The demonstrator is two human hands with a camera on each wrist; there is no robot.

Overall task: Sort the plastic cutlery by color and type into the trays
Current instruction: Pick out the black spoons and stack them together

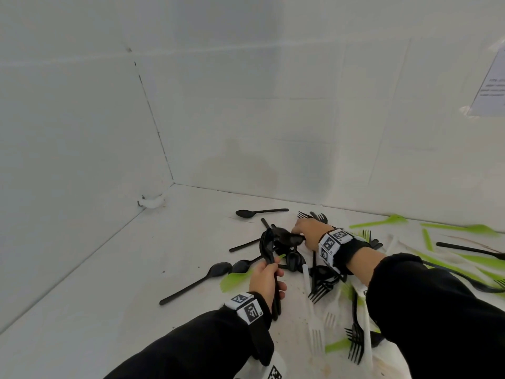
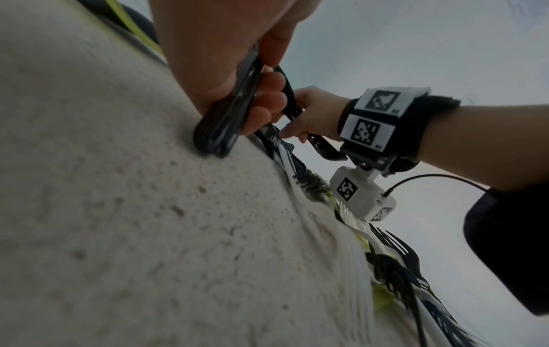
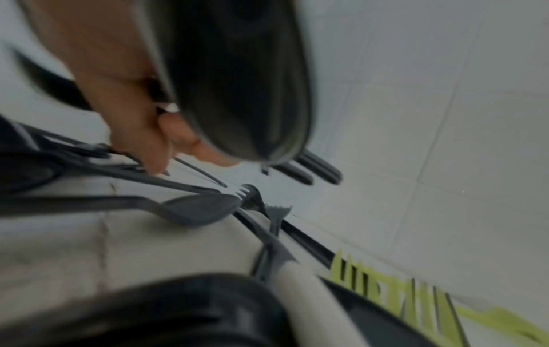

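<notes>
White table point(image 1: 109, 269) carries the unsorted heap of cutlery point(image 1: 322, 280): black, green and white pieces tangled; no trays in view. Step in hand, by my reading: collecting black spoons. Left hand point(image 1: 266, 280) grips a bundle of black spoons point(image 1: 269, 250); right hand point(image 1: 308, 231) pinches another black spoon point(image 1: 287, 236) off the heap. Next: add it to the bundle. Black forks point(image 1: 321, 289) and a white fork point(image 1: 311, 305) lie interleaved and may snag.

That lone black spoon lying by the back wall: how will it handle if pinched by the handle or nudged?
The black spoon looks thin, so probably very light and a bit flexible along its slim handle. Lying flat on the smooth white table, it would likely slide or spin if nudged. The curved bowl may let it rock.
</notes>
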